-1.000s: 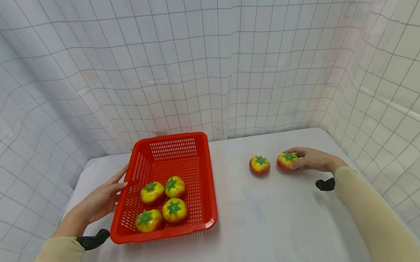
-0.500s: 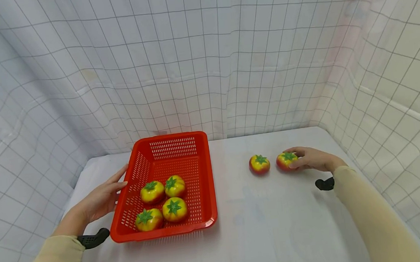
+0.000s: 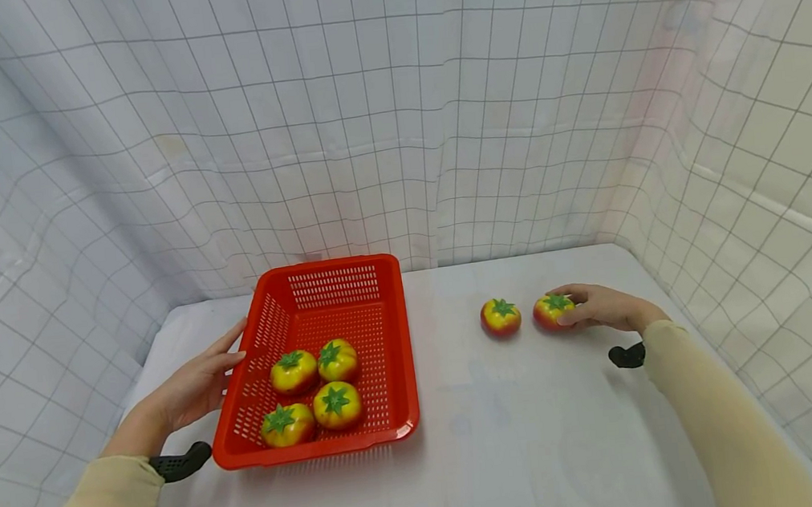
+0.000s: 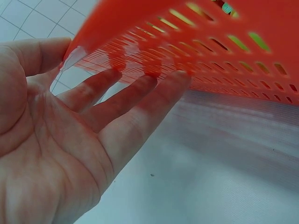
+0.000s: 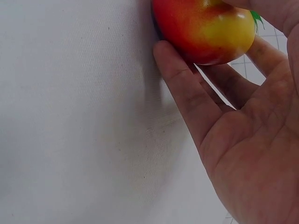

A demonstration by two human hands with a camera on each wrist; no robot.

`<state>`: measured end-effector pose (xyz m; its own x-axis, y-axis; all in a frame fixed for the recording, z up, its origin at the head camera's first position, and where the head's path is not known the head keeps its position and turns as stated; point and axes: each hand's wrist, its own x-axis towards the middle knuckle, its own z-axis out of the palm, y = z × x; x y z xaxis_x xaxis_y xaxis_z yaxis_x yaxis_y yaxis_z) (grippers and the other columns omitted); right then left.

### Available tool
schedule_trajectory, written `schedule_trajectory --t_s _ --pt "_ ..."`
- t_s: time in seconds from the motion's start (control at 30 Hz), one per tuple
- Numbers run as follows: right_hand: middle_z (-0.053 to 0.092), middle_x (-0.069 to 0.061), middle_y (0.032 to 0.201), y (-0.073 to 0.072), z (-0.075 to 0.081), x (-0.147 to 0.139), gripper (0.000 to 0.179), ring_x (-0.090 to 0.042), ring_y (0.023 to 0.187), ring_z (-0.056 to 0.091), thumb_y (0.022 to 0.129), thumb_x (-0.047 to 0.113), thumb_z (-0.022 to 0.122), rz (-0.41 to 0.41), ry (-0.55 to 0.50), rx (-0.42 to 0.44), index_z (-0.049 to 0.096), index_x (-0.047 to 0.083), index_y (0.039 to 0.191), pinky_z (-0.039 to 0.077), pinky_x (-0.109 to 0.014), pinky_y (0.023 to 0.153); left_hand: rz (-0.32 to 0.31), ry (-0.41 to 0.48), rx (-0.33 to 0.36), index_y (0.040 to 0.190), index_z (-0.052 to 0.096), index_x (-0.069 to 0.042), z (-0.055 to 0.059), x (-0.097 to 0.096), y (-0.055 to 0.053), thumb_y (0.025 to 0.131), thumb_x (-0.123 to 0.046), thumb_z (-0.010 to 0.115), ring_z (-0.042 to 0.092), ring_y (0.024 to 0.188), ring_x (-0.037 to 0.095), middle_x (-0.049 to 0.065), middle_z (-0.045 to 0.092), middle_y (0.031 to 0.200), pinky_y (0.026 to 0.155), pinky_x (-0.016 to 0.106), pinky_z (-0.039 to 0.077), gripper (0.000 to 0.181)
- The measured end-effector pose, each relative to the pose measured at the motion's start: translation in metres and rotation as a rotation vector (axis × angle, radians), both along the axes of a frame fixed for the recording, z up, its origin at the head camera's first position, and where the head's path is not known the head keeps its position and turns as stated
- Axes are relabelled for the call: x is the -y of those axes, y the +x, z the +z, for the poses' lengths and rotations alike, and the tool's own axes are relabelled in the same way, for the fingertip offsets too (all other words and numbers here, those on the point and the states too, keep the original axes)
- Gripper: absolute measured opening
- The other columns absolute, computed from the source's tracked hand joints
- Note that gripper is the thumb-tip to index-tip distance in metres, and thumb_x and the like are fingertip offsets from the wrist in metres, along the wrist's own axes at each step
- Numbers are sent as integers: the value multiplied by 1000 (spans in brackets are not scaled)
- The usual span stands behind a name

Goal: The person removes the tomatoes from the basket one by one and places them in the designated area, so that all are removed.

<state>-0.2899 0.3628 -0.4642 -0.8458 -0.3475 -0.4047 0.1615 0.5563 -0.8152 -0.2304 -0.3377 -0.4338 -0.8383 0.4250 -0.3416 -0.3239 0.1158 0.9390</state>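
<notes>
Grasping a red-and-yellow tomato-like fruit [image 3: 546, 314] in the right grip [image 3: 605, 308], with the thumb on its near side and the fingers round its far side. Holding that fruit low at the bench [image 3: 510, 454], towards the far right corner, short of both the far and the right edge; cannot tell whether fully resting on the white cloth or lifted a touch. Showing in the right wrist view the same fruit close by the cloth, with a tip of green leaf at one side and one fingertip just beside the cover. Touching a red basket [image 3: 407, 350] at the outside of its left rim with the left grip [image 3: 196, 388], spread and fairly straight-fingered, not clenched. Reaching three fingers to the slotted side wall below that rim in the left wrist view, with another digit up at the rim itself. Placing the basket on the left half of the bench, far rim close to the far edge. Counting four like fruits [image 3: 338, 408] inside, clustered in the half towards the near edge, green leaves showing. Finding one loose fruit [image 3: 501, 319] on the bench just left of the held one, well apart from the basket. Wearing cream sleeves [image 3: 726, 427] and black devices [image 3: 628, 357] at the wrists. Facing a white gridded curtain [image 3: 395, 125] beyond the far edge.
</notes>
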Motion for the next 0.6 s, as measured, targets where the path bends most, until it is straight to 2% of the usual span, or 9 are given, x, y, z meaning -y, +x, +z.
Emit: schedule_trajectory --t_s 0.6 --pt "30 -25 157 2 1 3 75 -34 129 49 94 30 74 5 13 -3 38 10 157 40 -50 112 9 -8 0 164 -5 -39 -1 0 0 112 -32 41 61 120 22 22 7 168 97 54 53 70"
